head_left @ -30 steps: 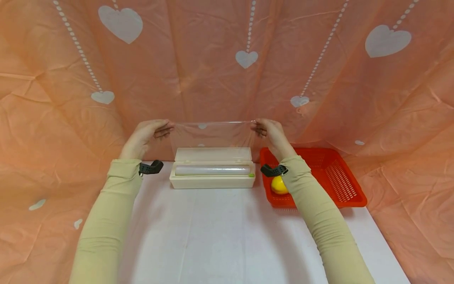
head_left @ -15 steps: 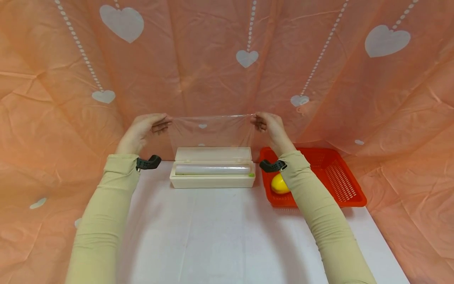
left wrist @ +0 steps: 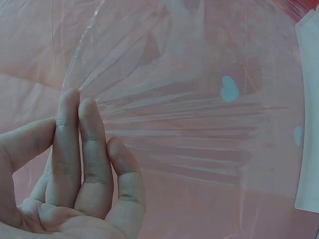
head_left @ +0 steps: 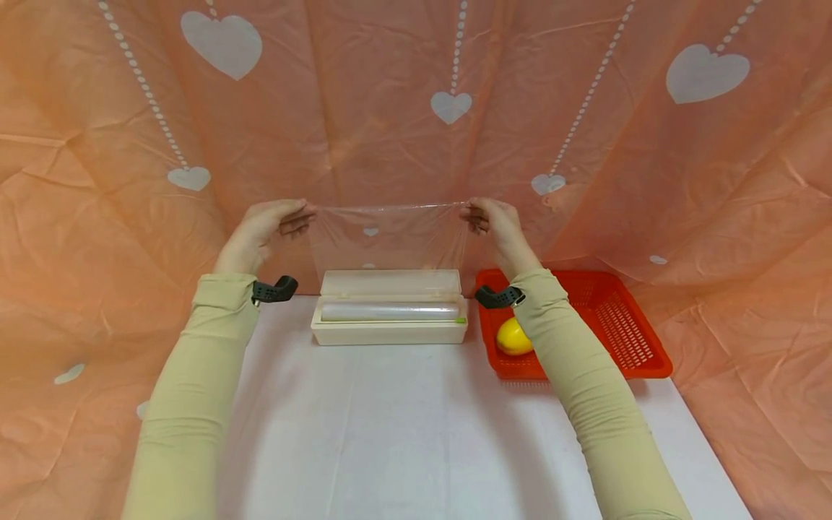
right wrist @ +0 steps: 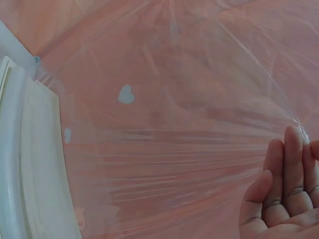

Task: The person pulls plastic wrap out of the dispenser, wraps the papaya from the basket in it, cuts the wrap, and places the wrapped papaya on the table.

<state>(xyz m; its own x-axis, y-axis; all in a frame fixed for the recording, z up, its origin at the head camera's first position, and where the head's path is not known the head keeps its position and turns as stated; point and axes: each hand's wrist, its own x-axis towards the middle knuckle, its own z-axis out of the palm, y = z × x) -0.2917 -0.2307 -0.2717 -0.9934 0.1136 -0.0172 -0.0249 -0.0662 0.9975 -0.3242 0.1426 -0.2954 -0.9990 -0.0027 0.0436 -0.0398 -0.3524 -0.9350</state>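
Observation:
Between my two hands stretches a clear sheet of cling film (head_left: 403, 235), its top edge drawn nearly level. My left hand (head_left: 266, 227) pinches the upper left corner, and my right hand (head_left: 497, 227) pinches the upper right one. Fine creases fan out from the left fingertips across the film (left wrist: 189, 124) in the left wrist view; the right wrist view has similar creases. Below the sheet is a cream dispenser box (head_left: 390, 334) with its lid (head_left: 390, 282) raised at the back. Inside lies the film roll (head_left: 390, 311). A small green piece (head_left: 461, 320) sits at the box's right end.
Right of the box stands a red plastic basket (head_left: 633, 318) with a yellow lemon-like fruit (head_left: 513, 337), partly behind my right forearm. The white table (head_left: 390, 433) spreads in front. An orange curtain with hearts (head_left: 383, 159) hangs close behind.
Both hands have risen together, away from the box, and a longer stretch of cling film now shows above the lid. Box and basket have stayed put.

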